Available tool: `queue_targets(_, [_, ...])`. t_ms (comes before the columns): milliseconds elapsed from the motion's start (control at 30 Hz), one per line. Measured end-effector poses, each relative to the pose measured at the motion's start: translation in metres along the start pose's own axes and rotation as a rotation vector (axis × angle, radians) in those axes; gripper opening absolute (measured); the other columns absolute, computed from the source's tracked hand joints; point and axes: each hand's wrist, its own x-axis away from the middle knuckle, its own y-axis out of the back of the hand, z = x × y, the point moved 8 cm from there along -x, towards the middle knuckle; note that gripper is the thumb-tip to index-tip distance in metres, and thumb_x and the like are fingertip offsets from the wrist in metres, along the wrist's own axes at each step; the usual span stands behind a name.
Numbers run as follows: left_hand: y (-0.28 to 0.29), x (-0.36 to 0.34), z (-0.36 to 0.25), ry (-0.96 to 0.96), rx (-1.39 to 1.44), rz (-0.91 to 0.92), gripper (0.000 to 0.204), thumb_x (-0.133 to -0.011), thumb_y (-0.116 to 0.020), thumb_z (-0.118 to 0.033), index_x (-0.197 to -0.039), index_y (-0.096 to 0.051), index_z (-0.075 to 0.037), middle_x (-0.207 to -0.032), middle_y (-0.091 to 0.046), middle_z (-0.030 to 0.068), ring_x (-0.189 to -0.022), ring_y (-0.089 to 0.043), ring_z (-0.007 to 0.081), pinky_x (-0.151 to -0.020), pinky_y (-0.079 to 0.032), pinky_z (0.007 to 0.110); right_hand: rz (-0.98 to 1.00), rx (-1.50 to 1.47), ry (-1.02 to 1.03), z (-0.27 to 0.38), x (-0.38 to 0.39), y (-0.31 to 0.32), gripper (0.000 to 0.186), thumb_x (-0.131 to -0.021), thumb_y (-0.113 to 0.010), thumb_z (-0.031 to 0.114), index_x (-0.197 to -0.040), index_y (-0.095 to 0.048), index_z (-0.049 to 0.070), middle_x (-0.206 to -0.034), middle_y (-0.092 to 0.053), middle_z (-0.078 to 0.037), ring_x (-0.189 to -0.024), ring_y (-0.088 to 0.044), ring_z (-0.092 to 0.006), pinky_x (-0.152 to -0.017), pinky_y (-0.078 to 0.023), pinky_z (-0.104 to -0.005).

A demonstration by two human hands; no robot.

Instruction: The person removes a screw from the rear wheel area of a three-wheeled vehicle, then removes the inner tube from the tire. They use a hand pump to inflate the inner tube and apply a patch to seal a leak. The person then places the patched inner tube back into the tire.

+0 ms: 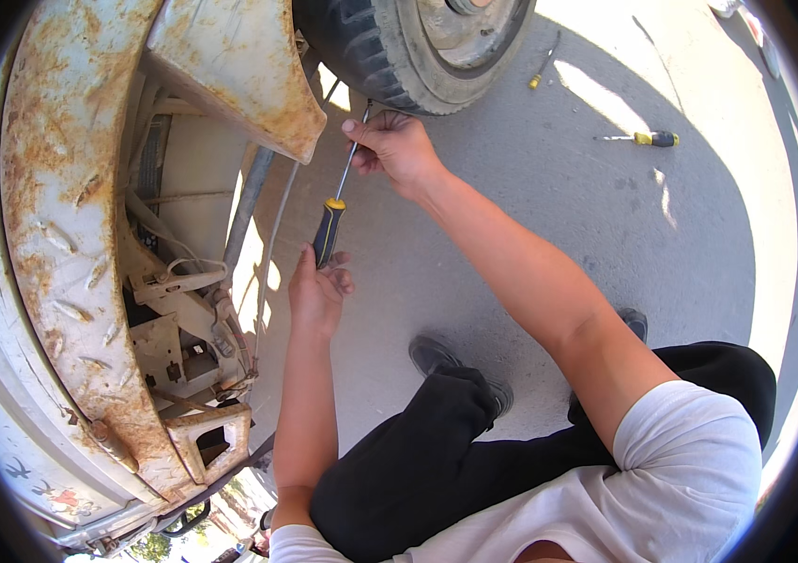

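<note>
Left fingers (341,279) curl round the screwdriver (328,231) handle, right fingers (361,134) pinch its shaft (346,172), tip indistinct.

Dark screwdriver handle (326,236), yellow collar (335,204)

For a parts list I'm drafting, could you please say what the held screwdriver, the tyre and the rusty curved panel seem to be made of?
Held screwdriver: the handle looks like matte plastic, perhaps rubber-coated, dark and yellow; the shaft's smooth sheen suggests plated steel. Tyre: black rubber, judging by its dull, grooved tread. Curved panel: painted metal, probably steel, as brown rust shows through the white.
</note>
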Motion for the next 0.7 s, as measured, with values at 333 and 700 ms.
queue_targets(333, [-0.015, 0.001, 0.013, 0.034, -0.176, 0.129, 0.045, -0.106, -0.042, -0.046, -0.118, -0.054, -0.005, -0.106, -0.064, 0.0120, -0.081, -0.057, 0.0162, -0.076, -0.046, 0.034, -0.026, 0.020, 0.016, 0.005, 0.000, 0.012, 0.026, -0.089, -0.077, 0.021, -0.078, -0.061, 0.003, -0.069, -0.065, -0.006, -0.051, -0.056, -0.0112, -0.047, -0.047, -0.0270])
queue_targets(700, [-0.163, -0.067, -0.100, -0.461, -0.188, 0.386, 0.032, -0.101, -0.056, -0.013, -0.129, -0.058, 0.003, -0.114, -0.065, 0.0098, -0.099, -0.062, 0.0172, -0.087, -0.051, 0.034, 0.067, 0.100, 0.074, 0.005, -0.002, 0.016, 0.026, -0.089, -0.077, 0.018, -0.076, -0.063, 0.001, -0.064, -0.061, -0.004, -0.047, -0.052, -0.0105, -0.043, -0.041, -0.0258])
